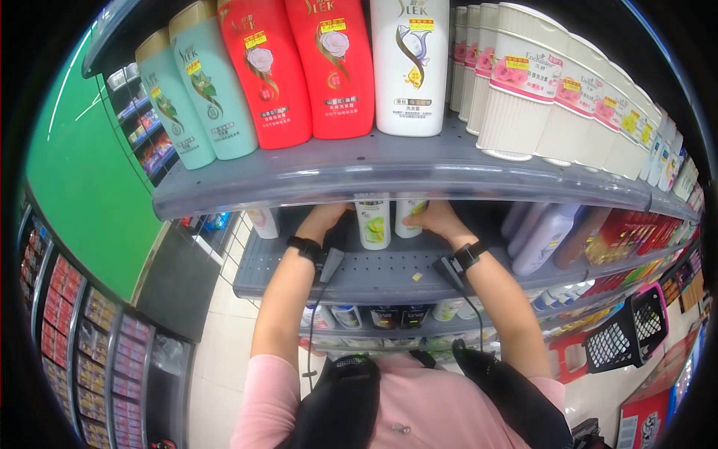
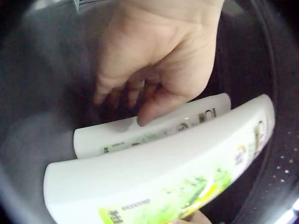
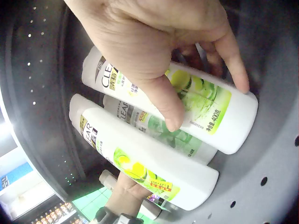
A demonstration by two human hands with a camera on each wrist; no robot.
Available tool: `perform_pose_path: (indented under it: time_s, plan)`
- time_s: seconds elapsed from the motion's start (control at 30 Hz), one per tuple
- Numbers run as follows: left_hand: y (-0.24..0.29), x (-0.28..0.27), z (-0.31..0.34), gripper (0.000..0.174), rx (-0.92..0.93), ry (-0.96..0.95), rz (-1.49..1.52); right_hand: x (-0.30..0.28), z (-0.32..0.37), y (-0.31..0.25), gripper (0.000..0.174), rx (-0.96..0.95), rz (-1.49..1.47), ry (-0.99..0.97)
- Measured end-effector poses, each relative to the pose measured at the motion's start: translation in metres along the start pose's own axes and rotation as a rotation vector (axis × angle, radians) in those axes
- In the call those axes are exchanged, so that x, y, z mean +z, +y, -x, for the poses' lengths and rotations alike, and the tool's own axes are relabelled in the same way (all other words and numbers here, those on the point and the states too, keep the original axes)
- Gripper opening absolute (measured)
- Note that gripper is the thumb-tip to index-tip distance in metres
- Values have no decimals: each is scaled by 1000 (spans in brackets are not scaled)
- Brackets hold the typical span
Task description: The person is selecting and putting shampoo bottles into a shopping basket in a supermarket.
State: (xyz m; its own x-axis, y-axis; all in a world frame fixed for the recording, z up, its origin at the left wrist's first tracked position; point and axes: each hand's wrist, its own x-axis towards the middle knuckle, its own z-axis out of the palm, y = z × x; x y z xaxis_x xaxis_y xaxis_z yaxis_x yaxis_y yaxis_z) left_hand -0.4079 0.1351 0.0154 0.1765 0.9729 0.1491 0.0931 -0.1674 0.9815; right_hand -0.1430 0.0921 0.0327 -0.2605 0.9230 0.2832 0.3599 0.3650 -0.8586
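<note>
On the second shelf (image 1: 389, 273) stand white shampoo bottles with green labels (image 1: 372, 223). My right hand (image 1: 422, 217) (image 3: 208, 105) grips one of them (image 3: 219, 126), thumb on its label and forefinger along its far side. Beside it lie a second bottle (image 3: 154, 126) and a third, nearer one (image 3: 140, 163). My left hand (image 1: 329, 217) (image 2: 126, 105) reaches past the nearest bottle (image 2: 163, 172). Its thumb presses on the rear bottle (image 2: 196, 116) with the fingers curled behind it. In the right wrist view the left hand (image 3: 124, 186) shows behind the lower bottle.
The shelf above (image 1: 389, 168) overhangs my hands and carries teal (image 1: 202, 82), red (image 1: 329, 60) and white (image 1: 411, 60) bottles. Lilac bottles (image 1: 542, 239) stand to the right on my shelf. A black basket (image 1: 628, 329) sits low at the right, with more shelves below.
</note>
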Motion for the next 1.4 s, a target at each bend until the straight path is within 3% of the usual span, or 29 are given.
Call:
perform_pose_path:
  time_s: [0.03,0.13,0.37,0.6,0.9,1.33,1.4]
  plan:
    - [-6,2,-11,31,-11,-25,182,-2,-1,-1,68,35,-32,-4]
    - [-58,-4,-49,32,31,23,32,1,0,-1,69,54,-41,33]
    - [-36,10,-74,33,-1,-106,135,-1,0,-1,70,59,-47,28]
    - [-48,9,-48,34,-121,-194,260,-1,-5,11,72,70,-28,8]
    - [-17,8,-16,38,-155,-270,311,1,-5,12,72,59,-10,16]
    - [-13,-1,3,38,-186,-208,327,7,4,-1,72,69,20,24]
    - [-35,-37,0,44,-59,-166,-192,9,3,2,72,72,10,15]
